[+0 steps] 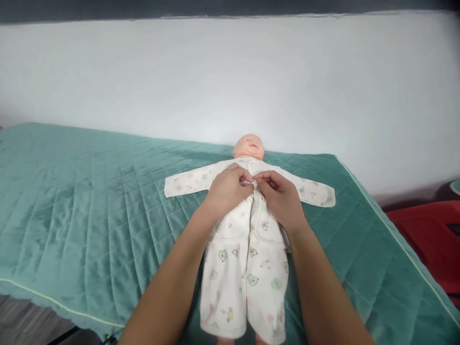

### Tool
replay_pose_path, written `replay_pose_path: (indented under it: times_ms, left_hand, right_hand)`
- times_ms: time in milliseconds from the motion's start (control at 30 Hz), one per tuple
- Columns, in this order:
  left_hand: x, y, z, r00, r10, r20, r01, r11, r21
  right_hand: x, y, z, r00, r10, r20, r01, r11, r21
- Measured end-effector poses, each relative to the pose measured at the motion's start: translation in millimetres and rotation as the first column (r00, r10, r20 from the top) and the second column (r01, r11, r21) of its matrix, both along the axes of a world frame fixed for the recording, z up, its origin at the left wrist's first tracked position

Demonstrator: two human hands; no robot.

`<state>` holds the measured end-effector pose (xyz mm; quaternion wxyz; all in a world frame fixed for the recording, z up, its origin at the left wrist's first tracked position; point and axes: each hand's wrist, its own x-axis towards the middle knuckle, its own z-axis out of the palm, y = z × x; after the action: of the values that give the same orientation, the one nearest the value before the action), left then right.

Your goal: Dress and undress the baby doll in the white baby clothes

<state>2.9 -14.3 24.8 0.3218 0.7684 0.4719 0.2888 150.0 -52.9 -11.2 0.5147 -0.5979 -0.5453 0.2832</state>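
Note:
A baby doll [249,146] lies on its back, head toward the wall. It wears a white baby shirt [190,181] with small printed figures, its sleeves spread to both sides, and matching white pants [224,282] with green animal prints. My left hand [230,188] pinches one edge of the shirt's front opening at the chest. Opposite it, my right hand [278,194] pinches the other edge, fingertips almost meeting the left ones. Below the hands the shirt front hangs slightly apart. Whatever fastener lies between the fingertips is too small to make out.
A green quilted cover [108,206] with pale piping spreads under the doll. A white wall [230,76] stands right behind the doll's head. To the right is a red plastic object [427,235]; grey wooden floor [28,321] shows at lower left.

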Motion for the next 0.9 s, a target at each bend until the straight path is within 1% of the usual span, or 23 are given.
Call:
replay_pose_path:
  times_ms: [167, 333, 500, 567, 700, 900]
  left_hand:
    - [5, -1, -4.5, 0.997, 0.01, -0.079, 0.001, 0.991, 0.135]
    - [5, -3, -7.3, 0.996, -0.012, -0.092, 0.028, 0.984, 0.174]
    - [7, -2, -13.0, 0.999, 0.02, -0.049, -0.009, 0.975, 0.223]
    - [7, -1, -15.2, 1.0, 0.02, -0.008, -0.017, 0.976, 0.216]
    - [5, 0, -17.2, 0.998, 0.021, 0.055, -0.029, 0.987, 0.16]
    - [4, 3, -19.1, 0.997, 0.023, 0.075, -0.034, 0.988, 0.152]
  right_hand:
    - [1, 1, -2.4, 1.0, 0.009, -0.013, -0.009, 1.0, 0.006]
    - [2, 1, -3.8, 1.0, 0.0, 0.003, 0.0, 1.0, 0.01]
    - [1, -1, -1.7, 1.0, -0.022, 0.009, 0.022, 1.0, 0.009]
    - [1, -2, -0.9, 1.0, -0.024, -0.002, 0.024, 1.0, 0.011]
    - [0, -3, -0.6, 1.0, -0.026, 0.017, 0.025, 0.999, 0.035]
    - [1, -3, -4.6, 0.993, -0.055, 0.104, 0.045, 0.994, 0.1]
